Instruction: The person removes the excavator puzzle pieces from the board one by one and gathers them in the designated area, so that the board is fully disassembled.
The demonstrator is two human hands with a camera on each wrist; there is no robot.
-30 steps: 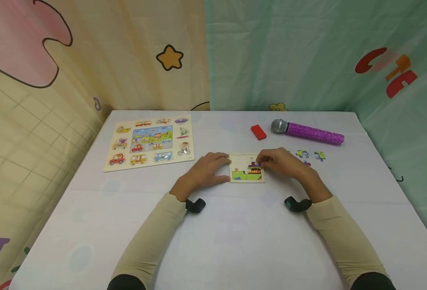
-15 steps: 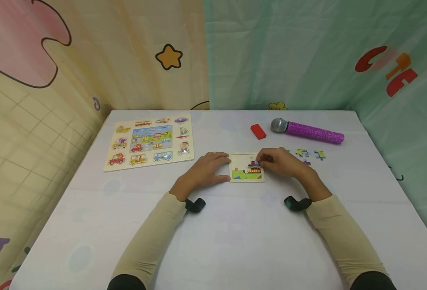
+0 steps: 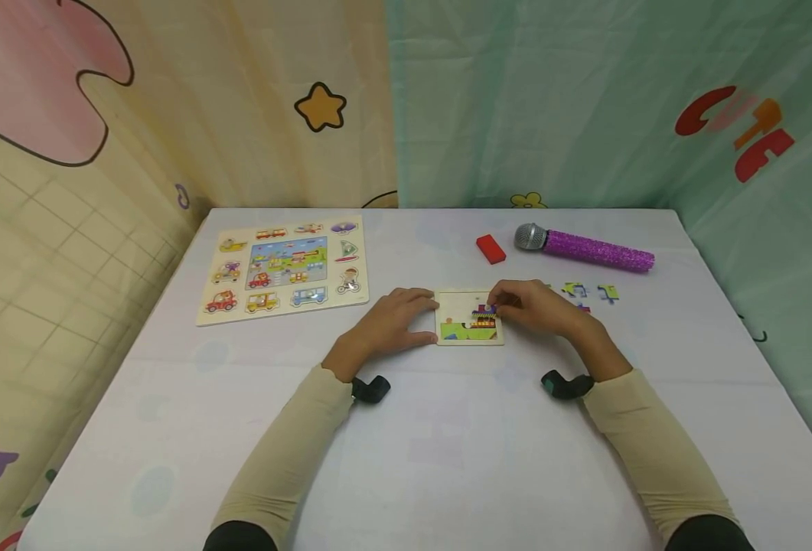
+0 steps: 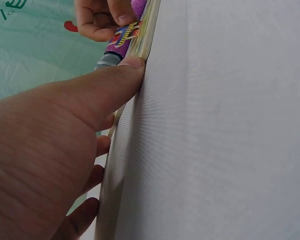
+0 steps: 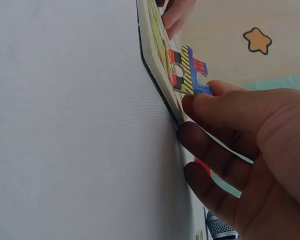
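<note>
A small wooden jigsaw puzzle board (image 3: 470, 343) lies between my hands, with colourful pieces set in its frame. My left hand (image 3: 392, 320) rests along its left side. The left thumb (image 4: 125, 75) presses the near left corner in the left wrist view, and the fingers lie beside the edge. My right hand (image 3: 536, 308) pinches a jigsaw piece (image 5: 188, 75) between thumb and index finger over the board's right side. This piece is blue, red and black with yellow-striped edging, and stands tilted above the board. The other right fingers hang loosely curled by the board's edge.
Several loose jigsaw pieces (image 3: 608, 294) lie right of the board, partly hidden by my right hand. Behind are a red block (image 3: 491, 249) and a purple glittery microphone (image 3: 595, 250). A larger vehicle puzzle board (image 3: 240, 260) lies at the left on the white table (image 3: 433, 459).
</note>
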